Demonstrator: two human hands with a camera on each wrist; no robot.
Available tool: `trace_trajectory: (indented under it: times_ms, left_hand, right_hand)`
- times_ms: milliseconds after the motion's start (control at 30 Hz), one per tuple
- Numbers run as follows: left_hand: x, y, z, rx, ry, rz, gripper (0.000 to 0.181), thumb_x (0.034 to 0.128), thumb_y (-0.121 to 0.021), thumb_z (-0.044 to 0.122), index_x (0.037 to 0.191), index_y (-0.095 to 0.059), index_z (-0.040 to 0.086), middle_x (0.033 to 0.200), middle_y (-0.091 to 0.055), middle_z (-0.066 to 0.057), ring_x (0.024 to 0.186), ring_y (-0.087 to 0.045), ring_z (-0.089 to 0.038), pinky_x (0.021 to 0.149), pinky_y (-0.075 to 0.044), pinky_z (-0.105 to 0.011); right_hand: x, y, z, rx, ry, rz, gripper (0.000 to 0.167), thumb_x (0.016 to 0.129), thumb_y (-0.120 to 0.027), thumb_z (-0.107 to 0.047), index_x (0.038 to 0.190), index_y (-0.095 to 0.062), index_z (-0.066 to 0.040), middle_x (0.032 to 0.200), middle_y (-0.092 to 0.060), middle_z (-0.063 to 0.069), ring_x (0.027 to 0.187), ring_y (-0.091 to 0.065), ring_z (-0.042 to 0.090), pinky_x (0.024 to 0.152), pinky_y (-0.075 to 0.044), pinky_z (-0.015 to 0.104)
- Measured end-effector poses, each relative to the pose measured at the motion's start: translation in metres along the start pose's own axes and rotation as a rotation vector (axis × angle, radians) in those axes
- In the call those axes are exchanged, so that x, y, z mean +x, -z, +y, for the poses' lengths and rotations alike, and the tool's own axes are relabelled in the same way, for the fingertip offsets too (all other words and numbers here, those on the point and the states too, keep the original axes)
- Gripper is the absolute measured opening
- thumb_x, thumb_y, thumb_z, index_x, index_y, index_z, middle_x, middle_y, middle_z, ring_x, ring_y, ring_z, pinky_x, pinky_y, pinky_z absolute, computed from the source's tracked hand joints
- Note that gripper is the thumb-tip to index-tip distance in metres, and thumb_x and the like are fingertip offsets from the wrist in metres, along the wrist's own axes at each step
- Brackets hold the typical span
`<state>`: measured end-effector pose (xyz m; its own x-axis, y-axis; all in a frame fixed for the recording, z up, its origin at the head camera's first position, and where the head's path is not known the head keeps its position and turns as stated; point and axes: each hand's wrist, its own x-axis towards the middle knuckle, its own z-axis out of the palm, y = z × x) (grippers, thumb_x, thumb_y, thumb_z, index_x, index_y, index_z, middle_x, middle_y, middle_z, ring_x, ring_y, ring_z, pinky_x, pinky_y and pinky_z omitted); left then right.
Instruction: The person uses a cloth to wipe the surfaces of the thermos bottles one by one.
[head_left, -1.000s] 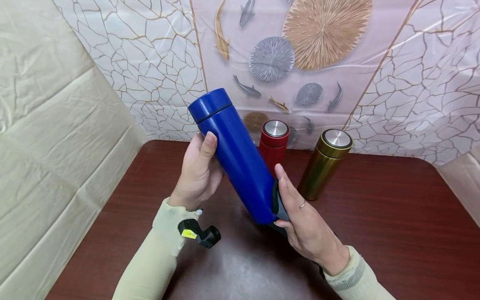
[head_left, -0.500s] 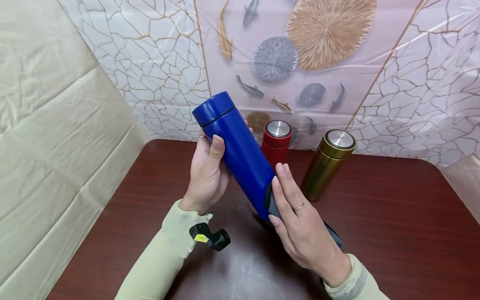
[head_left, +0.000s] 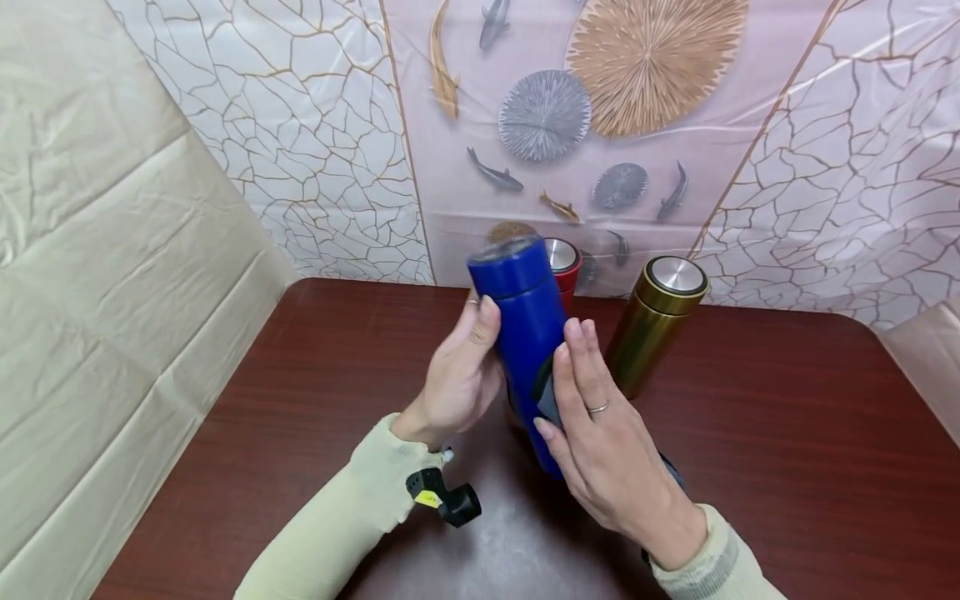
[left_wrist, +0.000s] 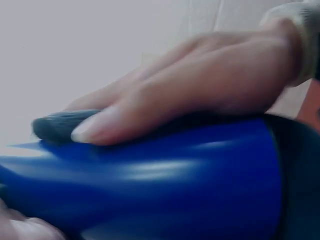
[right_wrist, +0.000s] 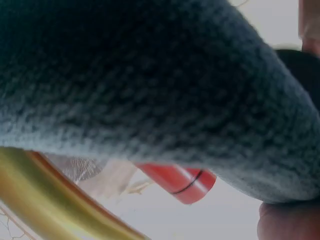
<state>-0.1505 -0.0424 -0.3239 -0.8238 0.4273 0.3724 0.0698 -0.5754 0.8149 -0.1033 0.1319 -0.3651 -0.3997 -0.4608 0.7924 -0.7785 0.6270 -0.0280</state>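
Observation:
A blue vacuum flask (head_left: pixel 525 329) is held tilted above the table, its lid up and leaning left. My left hand (head_left: pixel 459 377) grips it near the lid, thumb along the front side; the other fingers are mostly hidden behind it. Against the flask's lower right side, my right hand (head_left: pixel 618 454) holds a dark grey cloth (head_left: pixel 547 400), thumb toward me and fingers along the far side. In the left wrist view the cloth (left_wrist: pixel 62 125) lies between that hand and the shiny blue surface. Fuzzy cloth (right_wrist: pixel 150 90) fills most of the right wrist view.
A red flask (head_left: pixel 566 265) stands at the back, partly hidden by the blue one. To its right stands a gold flask (head_left: pixel 663 325) with a steel-topped lid. The dark red-brown table (head_left: pixel 795 417) ends at a patterned backdrop (head_left: pixel 322 142).
The blue flask has swung more upright and moved right, its lid lower and its top now showing. My left hand has gone right with it. The cloth stays against the flask's side.

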Motion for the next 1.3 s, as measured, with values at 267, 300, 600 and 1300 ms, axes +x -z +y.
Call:
trace_trajectory:
  times_ms: [267, 300, 600, 1300]
  left_hand:
    - [-0.007, -0.013, -0.012, 0.102, 0.228, -0.141, 0.058, 0.1125, -0.017, 0.031, 0.162, 0.008, 0.017, 0.171, -0.002, -0.007, 0.156, -0.012, -0.028, 0.128, -0.016, -0.055]
    - [-0.007, -0.014, -0.014, 0.119, 0.263, -0.152, 0.058, 0.1125, -0.017, 0.031, 0.162, 0.009, 0.017, 0.171, 0.000, -0.005, 0.157, -0.010, -0.027, 0.128, -0.014, -0.056]
    - [-0.011, -0.014, -0.030, 0.523, 0.226, -0.295, 0.054, 0.1125, -0.027, 0.038, 0.160, -0.007, 0.022, 0.165, -0.018, 0.004, 0.151, -0.021, -0.008, 0.128, -0.021, -0.036]
    - [-0.003, -0.008, -0.011, 0.197, 0.133, -0.084, 0.045, 0.1134, -0.024, 0.032, 0.155, -0.018, 0.017, 0.151, -0.040, -0.020, 0.124, -0.052, -0.018, 0.105, -0.047, -0.032]
  right_hand:
    - [0.008, 0.012, 0.004, 0.069, -0.080, 0.075, 0.067, 0.112, -0.036, -0.036, 0.164, -0.007, -0.005, 0.173, -0.001, 0.013, 0.161, -0.004, 0.029, 0.130, -0.013, 0.037]
    - [0.009, 0.013, 0.005, 0.068, -0.088, 0.079, 0.067, 0.112, -0.035, -0.037, 0.164, -0.007, -0.006, 0.173, -0.001, 0.013, 0.161, -0.004, 0.028, 0.131, -0.013, 0.036]
    - [0.015, 0.026, 0.010, 0.118, -0.157, 0.147, 0.067, 0.111, -0.036, -0.040, 0.164, -0.012, -0.007, 0.173, -0.004, 0.009, 0.161, -0.008, 0.028, 0.130, -0.013, 0.035]
    - [0.004, 0.006, -0.001, 0.079, -0.089, 0.065, 0.066, 0.111, -0.038, -0.034, 0.162, -0.013, 0.001, 0.171, -0.006, 0.019, 0.160, -0.006, 0.033, 0.131, -0.012, 0.039]
